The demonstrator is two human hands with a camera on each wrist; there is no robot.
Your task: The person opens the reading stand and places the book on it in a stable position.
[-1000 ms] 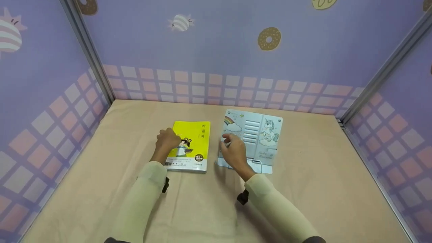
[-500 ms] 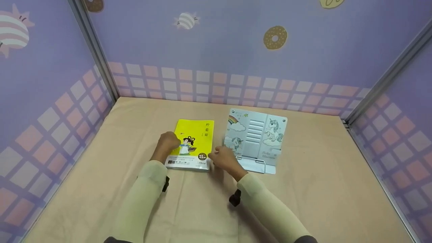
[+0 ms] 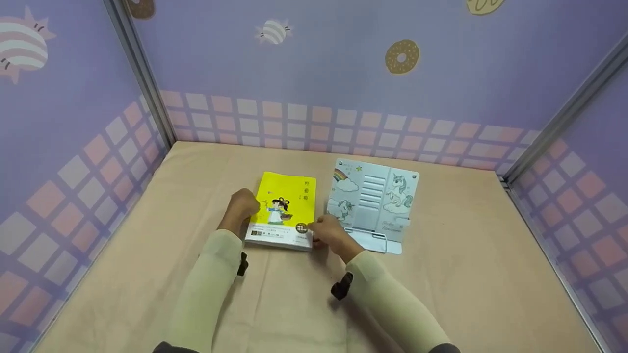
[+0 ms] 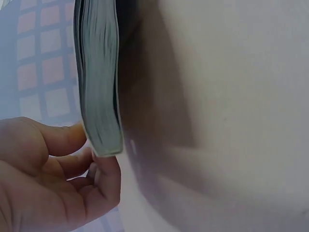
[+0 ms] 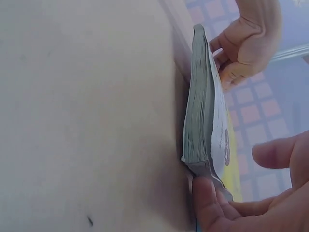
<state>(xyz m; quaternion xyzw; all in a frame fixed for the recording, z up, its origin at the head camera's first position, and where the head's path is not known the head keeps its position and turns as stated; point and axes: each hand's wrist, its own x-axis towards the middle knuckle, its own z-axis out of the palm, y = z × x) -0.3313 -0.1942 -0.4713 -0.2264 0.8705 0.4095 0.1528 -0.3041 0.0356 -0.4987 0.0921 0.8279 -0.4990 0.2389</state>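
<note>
A thick paperback book (image 3: 287, 208) with a yellow cover and a white lower band lies face up, a dark shadow along its underside in the left wrist view. My left hand (image 3: 241, 208) pinches its left edge, thumb on the cover side and fingers curled below, as the left wrist view shows. At the lower right corner is my right hand (image 3: 333, 234). Its fingers (image 5: 206, 200) touch the book's edge from below, while the thumb (image 5: 273, 152) stands apart from the cover. Just right of that hand stands a pale blue metal bookstand (image 3: 370, 206) printed with unicorns and a rainbow.
A beige cloth (image 3: 456, 274) covers the table. Purple walls (image 3: 324, 59) with pink and white checks enclose it at the back and both sides, joined by grey metal corner posts (image 3: 140, 68).
My right hand has moved from in front of the bookstand down and left to the book's right edge. The book has turned slightly and shifted a little to the right, my left hand staying on its left edge.
</note>
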